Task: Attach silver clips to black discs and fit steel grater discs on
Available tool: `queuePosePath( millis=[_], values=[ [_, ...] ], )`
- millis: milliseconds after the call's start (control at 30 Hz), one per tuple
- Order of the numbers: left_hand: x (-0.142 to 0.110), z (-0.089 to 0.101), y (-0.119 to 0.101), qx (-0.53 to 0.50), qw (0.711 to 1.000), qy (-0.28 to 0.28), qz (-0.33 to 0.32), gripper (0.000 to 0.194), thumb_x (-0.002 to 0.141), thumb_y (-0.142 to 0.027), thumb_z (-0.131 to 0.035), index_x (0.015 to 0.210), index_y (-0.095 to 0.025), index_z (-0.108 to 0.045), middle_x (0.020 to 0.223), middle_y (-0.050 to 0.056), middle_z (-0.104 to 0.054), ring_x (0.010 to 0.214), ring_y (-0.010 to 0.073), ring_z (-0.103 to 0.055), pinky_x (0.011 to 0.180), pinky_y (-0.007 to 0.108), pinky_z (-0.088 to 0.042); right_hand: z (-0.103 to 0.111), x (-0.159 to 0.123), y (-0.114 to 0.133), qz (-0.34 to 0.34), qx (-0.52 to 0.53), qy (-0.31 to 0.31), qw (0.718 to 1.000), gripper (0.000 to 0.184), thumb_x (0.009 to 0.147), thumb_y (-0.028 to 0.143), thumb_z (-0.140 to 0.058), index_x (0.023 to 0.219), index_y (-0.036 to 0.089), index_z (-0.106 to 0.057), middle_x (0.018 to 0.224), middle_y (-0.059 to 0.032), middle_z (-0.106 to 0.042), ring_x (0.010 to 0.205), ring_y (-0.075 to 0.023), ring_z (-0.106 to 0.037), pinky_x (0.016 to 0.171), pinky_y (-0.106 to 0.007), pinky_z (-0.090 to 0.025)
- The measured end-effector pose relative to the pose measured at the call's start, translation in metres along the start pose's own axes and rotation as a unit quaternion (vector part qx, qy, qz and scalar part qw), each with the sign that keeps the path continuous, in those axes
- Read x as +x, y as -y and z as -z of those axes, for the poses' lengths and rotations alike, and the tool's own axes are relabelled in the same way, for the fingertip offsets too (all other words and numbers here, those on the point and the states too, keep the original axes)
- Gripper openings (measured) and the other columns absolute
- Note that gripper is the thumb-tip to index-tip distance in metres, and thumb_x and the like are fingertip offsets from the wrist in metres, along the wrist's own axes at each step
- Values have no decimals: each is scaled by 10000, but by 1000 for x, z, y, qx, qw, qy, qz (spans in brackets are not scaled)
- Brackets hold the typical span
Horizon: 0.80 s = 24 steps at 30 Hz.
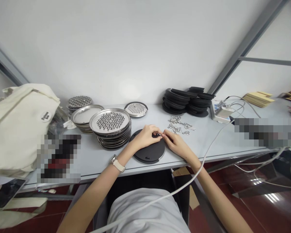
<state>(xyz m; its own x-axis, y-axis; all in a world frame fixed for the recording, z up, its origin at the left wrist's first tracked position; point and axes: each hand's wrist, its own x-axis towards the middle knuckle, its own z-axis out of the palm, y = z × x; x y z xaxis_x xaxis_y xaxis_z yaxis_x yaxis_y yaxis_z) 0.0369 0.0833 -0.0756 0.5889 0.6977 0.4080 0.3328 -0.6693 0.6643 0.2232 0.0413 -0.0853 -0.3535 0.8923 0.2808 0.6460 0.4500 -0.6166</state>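
Observation:
Over a black round disc (150, 152) at the table's front edge, my left hand (146, 135) and my right hand (175, 143) meet at the fingertips. Both are closed in a pinch around a small shiny metal piece (159, 134), mostly covered by the fingers. Its exact kind does not show. My left forearm crosses the disc's left side, while my right hand is at its right rim. Behind my right hand lies a loose pile of small bent metal clips (176, 121).
Left of the disc stands a tall stack of round metal grater plates (110, 122), with metal lids (87, 114) behind. One black-rimmed grater (136, 109) lies near the wall. Black rings (176, 101) are piled at the back. A white cable (210, 149) crosses over my right forearm from a power strip (219, 111).

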Motion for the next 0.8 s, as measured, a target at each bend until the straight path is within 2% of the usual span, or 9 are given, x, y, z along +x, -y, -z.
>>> queuePosePath(
  millis=[600, 800],
  values=[
    [0, 1, -3, 10, 1000, -1, 2, 79, 783, -177, -649, 843, -162, -698, 788, 14, -614, 735, 129, -576, 691, 237, -456, -2, 0, -3, -4, 3, -26, 1000, 252, 985, 302, -373, 750, 212, -395, 629, 34, -422, 577, -136, -439, 586, -259, -325],
    [0, -1, 0, 6, 1000, -3, -2, 85, 786, -183, -648, 853, -156, -693, 804, 15, -612, 742, 126, -576, 700, 235, -459, -1, 0, -1, -13, 9, -28, 999, 249, 984, 315, -380, 762, 210, -425, 640, 29, -446, 585, -139, -444, 596, -263, -333]
  ],
)
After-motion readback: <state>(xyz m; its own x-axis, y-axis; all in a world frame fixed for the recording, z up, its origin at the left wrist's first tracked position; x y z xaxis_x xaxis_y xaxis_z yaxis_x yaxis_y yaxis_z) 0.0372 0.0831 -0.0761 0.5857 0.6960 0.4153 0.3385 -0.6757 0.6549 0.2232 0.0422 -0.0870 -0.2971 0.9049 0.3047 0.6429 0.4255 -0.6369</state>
